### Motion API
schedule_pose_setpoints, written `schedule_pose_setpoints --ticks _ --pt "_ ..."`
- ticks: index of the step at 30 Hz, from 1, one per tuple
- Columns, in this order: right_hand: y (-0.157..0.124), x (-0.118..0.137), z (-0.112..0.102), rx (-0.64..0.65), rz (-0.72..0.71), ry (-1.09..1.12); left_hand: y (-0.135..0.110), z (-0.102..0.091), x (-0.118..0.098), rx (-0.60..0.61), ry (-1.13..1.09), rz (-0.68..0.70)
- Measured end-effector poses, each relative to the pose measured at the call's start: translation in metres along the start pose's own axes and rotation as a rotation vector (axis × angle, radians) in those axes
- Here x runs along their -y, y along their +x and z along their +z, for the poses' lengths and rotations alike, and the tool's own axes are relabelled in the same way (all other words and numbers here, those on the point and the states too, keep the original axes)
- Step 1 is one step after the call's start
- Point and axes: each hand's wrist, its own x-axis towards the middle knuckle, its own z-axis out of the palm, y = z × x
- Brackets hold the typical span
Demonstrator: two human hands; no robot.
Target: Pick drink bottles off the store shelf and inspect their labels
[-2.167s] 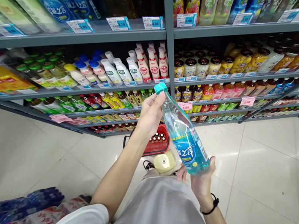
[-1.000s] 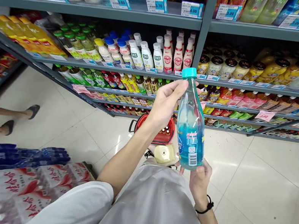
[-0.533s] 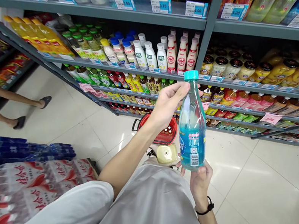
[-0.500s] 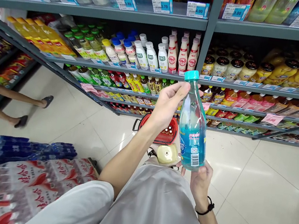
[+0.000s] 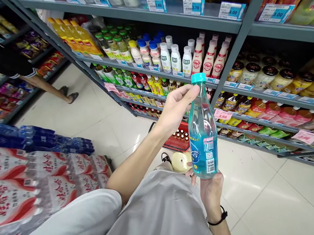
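A clear drink bottle (image 5: 204, 136) with a turquoise cap and blue lower part is held tilted in front of my body, its cap up and to the left. My left hand (image 5: 175, 106) is closed on its neck, just under the cap, thumb across the front. My right hand (image 5: 210, 189), below a black wristband, supports the base; some of its fingers show past the bottom and the rest are hidden behind the bottle. A label with a barcode faces up towards me.
Shelves (image 5: 150, 18) of bottles and jars stand ahead. A red basket (image 5: 175, 142) holding several capped bottles sits on the floor by my feet, beside a pale yellow object (image 5: 181, 161). Wrapped water packs (image 5: 11, 185) are stacked at left. Another person's leg (image 5: 47, 85) shows further left.
My view has swung left, so the shelves appear further right. The bottle has tilted slightly more, still in both hands. The other person's legs have changed position.
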Motion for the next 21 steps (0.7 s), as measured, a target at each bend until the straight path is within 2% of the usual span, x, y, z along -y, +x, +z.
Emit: schedule_pose_setpoints --ticks 11,16,19,21 --pt "0.002 -0.008 0.01 0.06 0.002 0.004 0.004 -0.013 0.002 -0.031 0.023 0.012" --pt "0.0 -0.014 0.006 0.006 -0.005 -0.057 0.002 -0.017 0.011 -0.017 -0.01 0.017" --pt "0.006 -0.015 0.0 -0.058 0.032 -0.05 -0.001 -0.03 0.02 -0.047 0.052 0.002" --pt "0.014 -0.02 -0.008 -0.098 0.107 0.041 -0.004 -0.047 0.03 -0.032 0.086 -0.042"
